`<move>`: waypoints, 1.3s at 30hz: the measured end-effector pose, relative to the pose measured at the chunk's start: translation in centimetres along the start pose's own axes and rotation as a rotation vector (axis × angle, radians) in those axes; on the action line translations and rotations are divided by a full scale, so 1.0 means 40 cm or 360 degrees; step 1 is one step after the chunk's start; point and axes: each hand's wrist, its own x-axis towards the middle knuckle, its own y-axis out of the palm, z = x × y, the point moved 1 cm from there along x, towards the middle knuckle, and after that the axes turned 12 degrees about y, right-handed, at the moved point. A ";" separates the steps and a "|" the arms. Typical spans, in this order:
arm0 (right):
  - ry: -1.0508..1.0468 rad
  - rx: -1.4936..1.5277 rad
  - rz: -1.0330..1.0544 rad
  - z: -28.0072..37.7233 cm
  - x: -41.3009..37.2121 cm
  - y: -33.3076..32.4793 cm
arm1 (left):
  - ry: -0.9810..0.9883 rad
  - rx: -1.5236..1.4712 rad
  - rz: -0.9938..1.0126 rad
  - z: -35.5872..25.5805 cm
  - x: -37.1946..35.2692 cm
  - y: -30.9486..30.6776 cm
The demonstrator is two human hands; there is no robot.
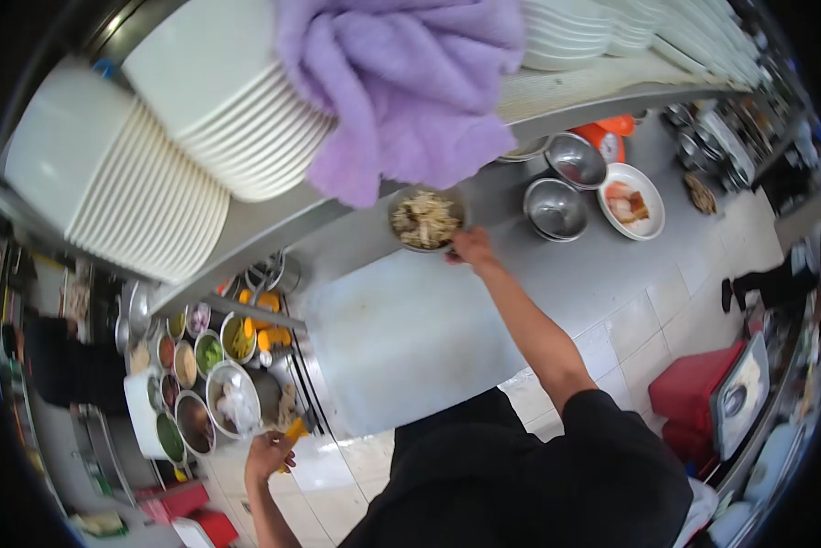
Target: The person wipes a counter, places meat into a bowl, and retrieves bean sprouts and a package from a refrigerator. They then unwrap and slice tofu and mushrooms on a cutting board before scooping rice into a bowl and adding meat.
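Observation:
My right hand (pixel 470 247) reaches out to the back of the counter, fingers closed on the rim of a metal bowl (pixel 427 219) full of pale, shredded food. The bowl sits just under the shelf edge. Down at the left, my left hand (pixel 269 457) is wrapped round a yellow-handled tool (pixel 295 429) with a dark grey end, whose kind I cannot tell. Close by it stands a metal container (pixel 237 402) with white pieces in a plastic bag. Between my hands lies a large whitish cutting board (pixel 401 338).
Stacked white dishes (pixel 145 192) and a purple towel (pixel 401 91) fill the shelf above. Metal bowls (pixel 556 210) and a white bowl with food (pixel 631 205) stand at the right. Several ingredient containers (pixel 207 352) are grouped left. A person in black (pixel 771 288) is far right.

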 end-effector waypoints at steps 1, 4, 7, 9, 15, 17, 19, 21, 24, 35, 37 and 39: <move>-0.0011 0.0040 0.0118 0.025 0.012 0.035 | 0.0094 0.0052 -0.0065 0.003 0.023 -0.003; 0.0107 0.0185 0.0377 0.042 0.125 0.163 | 0.0704 0.1018 -0.0639 -0.048 0.047 0.014; 0.0177 0.0126 0.0680 0.023 0.164 0.251 | 0.0795 0.0793 -0.0744 -0.146 0.058 0.050; 0.0203 0.0138 0.0720 0.008 0.132 0.262 | 0.0845 0.0438 -0.0576 -0.187 0.096 0.095; -0.0314 -0.0367 0.0485 -0.042 0.023 0.227 | 0.1118 0.0424 -0.0354 -0.338 0.128 0.288; -0.0881 -0.0421 0.0386 -0.098 -0.053 0.143 | 0.1262 0.0397 -0.0246 -0.346 0.146 0.359; -0.0985 -0.0603 0.0235 -0.131 -0.179 0.014 | 0.1233 0.0371 -0.0115 -0.382 0.140 0.438; -0.0772 -0.0549 0.0274 -0.187 -0.262 -0.147 | 0.1327 0.0388 -0.0008 -0.422 0.129 0.525; -0.0680 -0.0218 -0.0015 -0.311 -0.345 -0.363 | 0.1318 0.0388 0.0165 -0.517 0.094 0.667; -0.0532 0.0744 -0.0640 -0.424 -0.456 -1.138 | 0.1819 0.0828 0.0999 -0.961 -0.124 1.299; -0.0569 0.0843 -0.0746 -0.397 -0.470 -1.229 | 0.1893 0.0855 0.1039 -1.011 -0.156 1.379; -0.0662 0.0834 -0.0984 -0.377 -0.475 -1.291 | 0.1906 0.0925 0.1172 -1.056 -0.189 1.438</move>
